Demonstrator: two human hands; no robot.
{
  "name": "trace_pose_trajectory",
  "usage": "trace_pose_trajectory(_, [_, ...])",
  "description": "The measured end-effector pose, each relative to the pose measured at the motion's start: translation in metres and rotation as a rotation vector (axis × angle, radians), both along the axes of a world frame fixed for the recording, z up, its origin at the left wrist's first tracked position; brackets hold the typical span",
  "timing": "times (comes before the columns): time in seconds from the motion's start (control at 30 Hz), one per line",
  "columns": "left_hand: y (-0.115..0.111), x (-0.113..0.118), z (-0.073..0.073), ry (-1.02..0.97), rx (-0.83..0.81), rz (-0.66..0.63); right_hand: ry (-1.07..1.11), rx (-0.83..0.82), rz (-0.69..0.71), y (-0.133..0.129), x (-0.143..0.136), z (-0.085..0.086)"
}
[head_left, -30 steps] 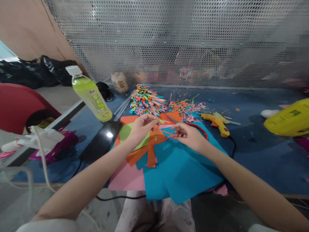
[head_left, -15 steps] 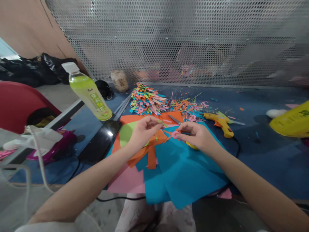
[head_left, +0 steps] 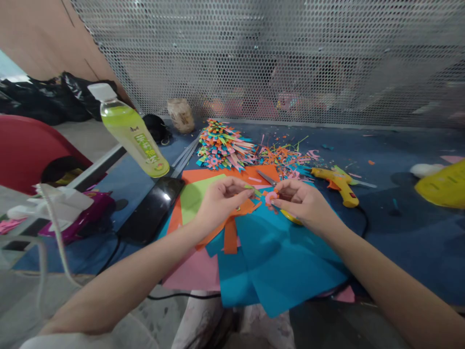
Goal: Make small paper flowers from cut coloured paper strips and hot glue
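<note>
My left hand (head_left: 227, 196) pinches a small green paper strip (head_left: 252, 189) between thumb and fingertips. Close to it, my right hand (head_left: 300, 201) holds a small paper flower (head_left: 271, 198) with a pink round centre and orange petals. The two pieces are near each other; whether they touch I cannot tell. Below my hands lie blue paper sheets (head_left: 286, 261), an orange paper strip (head_left: 230, 236) and a green sheet (head_left: 194, 191). Scissors (head_left: 267, 177) with yellow handles lie partly hidden under my right hand.
A cone of curled colourful paper (head_left: 221, 148) stands behind, beside a heap of paper scraps (head_left: 281, 157). A yellow glue gun (head_left: 336, 184) lies to the right. On the left are a drink bottle (head_left: 132, 135), a black phone (head_left: 152, 208) and a purple object (head_left: 83, 218) with white plugs.
The view has shifted slightly. My right hand has turned the flower, so its pink centre and orange petals show more plainly. The green strip in my left hand now reaches nearer the flower.
</note>
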State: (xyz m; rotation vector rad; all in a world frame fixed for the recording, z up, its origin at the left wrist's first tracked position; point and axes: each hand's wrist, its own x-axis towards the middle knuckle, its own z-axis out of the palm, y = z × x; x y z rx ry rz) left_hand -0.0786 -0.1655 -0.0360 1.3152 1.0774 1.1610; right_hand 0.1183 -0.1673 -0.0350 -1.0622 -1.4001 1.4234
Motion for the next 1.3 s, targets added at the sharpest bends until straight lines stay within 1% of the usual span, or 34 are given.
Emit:
trace_pose_trajectory(0.13, [0.002, 0.000, -0.002, -0.014, -0.028, -0.008, 0.012, -0.033, -0.010, -0.001, -0.001, 0.000])
trace_pose_trajectory(0.3, [0.003, 0.001, -0.006, -0.070, -0.039, -0.038, 0.020, -0.071, 0.026, -0.004, -0.004, 0.000])
trace_pose_trajectory(0.53, [-0.003, 0.003, -0.001, -0.143, -0.068, -0.069, -0.019, -0.065, 0.001, -0.005, -0.005, 0.000])
trace_pose_trajectory(0.77, [-0.005, 0.005, 0.000, -0.174, -0.116, -0.057, -0.032, -0.069, -0.018, -0.005, -0.006, 0.001])
trace_pose_trajectory(1.0, [-0.006, 0.006, 0.003, -0.191, -0.138, -0.067, -0.018, -0.047, -0.006, -0.006, -0.006, 0.001])
trace_pose_trajectory(1.3, [-0.007, 0.005, 0.004, -0.210, -0.151, -0.094, -0.017, -0.027, 0.024, -0.005, -0.004, 0.001])
